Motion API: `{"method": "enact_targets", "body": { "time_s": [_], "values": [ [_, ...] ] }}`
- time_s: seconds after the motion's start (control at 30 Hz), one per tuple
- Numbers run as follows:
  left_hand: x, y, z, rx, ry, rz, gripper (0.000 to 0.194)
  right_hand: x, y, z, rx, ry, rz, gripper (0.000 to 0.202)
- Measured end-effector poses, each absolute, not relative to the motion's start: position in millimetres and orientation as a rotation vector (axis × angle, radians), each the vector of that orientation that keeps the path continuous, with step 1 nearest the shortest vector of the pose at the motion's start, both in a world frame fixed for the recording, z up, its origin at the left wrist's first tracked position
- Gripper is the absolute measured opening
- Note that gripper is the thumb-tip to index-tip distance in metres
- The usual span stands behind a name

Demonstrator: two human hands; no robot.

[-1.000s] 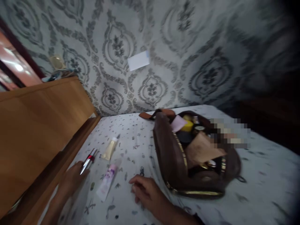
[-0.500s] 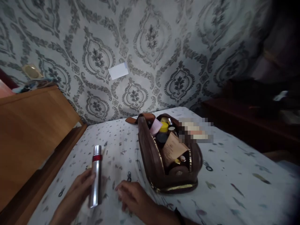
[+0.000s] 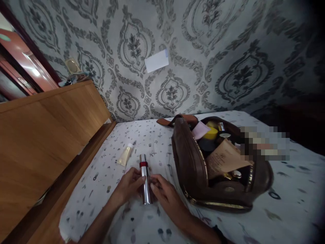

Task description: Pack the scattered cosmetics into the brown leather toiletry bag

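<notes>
My left hand (image 3: 129, 186) grips a slim silver cylindrical bottle (image 3: 146, 196) with a red band, its thumb across the front. The bottle stands roughly upright over the bed sheet; whether its base touches the sheet I cannot tell. Close to its right side is my right hand (image 3: 169, 196), fingers loosely bent and apart; contact with the bottle is unclear. Behind the left hand lies a small pale-yellow tube (image 3: 125, 156) with a white cap. To the right sits an unzipped brown bag (image 3: 186, 159), holding a beige packet (image 3: 223, 157), a yellow-lidded jar (image 3: 210, 133) and a pink item (image 3: 200, 129).
White patterned cloth (image 3: 101, 162) covers the surface under everything. A wooden board (image 3: 58, 135) rises along the left side. Patterned wallpaper (image 3: 172, 95) closes off the back, with a white paper (image 3: 156, 61) on it. A blurred-out patch (image 3: 265, 144) lies beside the bag.
The view has turned left, so the bag appears farther right. My right hand has come up beside the silver bottle, which stays in my left hand. The pale-yellow tube now shows.
</notes>
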State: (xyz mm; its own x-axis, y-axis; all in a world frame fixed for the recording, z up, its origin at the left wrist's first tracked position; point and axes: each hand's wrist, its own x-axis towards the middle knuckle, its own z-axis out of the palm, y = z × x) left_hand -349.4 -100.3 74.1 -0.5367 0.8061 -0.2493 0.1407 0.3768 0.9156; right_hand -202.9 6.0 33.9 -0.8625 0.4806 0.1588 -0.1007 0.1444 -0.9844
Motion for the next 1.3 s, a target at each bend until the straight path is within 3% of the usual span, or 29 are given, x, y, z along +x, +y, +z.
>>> {"method": "enact_targets", "body": {
  "time_s": [0.27,0.5,0.83,1.03,1.17,1.3],
  "values": [
    [-413.2,-87.4,97.4,1.11,2.741,0.652,0.018,-200.4,7.2,35.0,-0.351,-2.075,1.688,0.026],
    [-436.3,-66.6,94.3,1.046,2.97,0.297,0.034,-201.6,7.6,33.4,-0.333,-2.083,1.674,0.022],
    [-454.5,-68.3,98.1,0.909,2.592,0.79,0.043,-200.3,7.5,36.3,-0.322,-2.085,1.651,0.021],
    [-422.7,-78.9,119.4,0.786,1.785,1.35,0.06,-200.8,6.4,35.7,-0.31,-2.077,1.635,0.021],
    [-396.9,-80.7,127.3,0.818,1.586,1.364,0.051,-200.2,4.7,36.3,-0.304,-2.023,1.664,0.02],
    [-377.5,-78.8,132.4,0.897,1.519,1.308,0.054,-200.6,4.1,34.4,-0.307,-1.992,1.666,0.02]
  ]
}}
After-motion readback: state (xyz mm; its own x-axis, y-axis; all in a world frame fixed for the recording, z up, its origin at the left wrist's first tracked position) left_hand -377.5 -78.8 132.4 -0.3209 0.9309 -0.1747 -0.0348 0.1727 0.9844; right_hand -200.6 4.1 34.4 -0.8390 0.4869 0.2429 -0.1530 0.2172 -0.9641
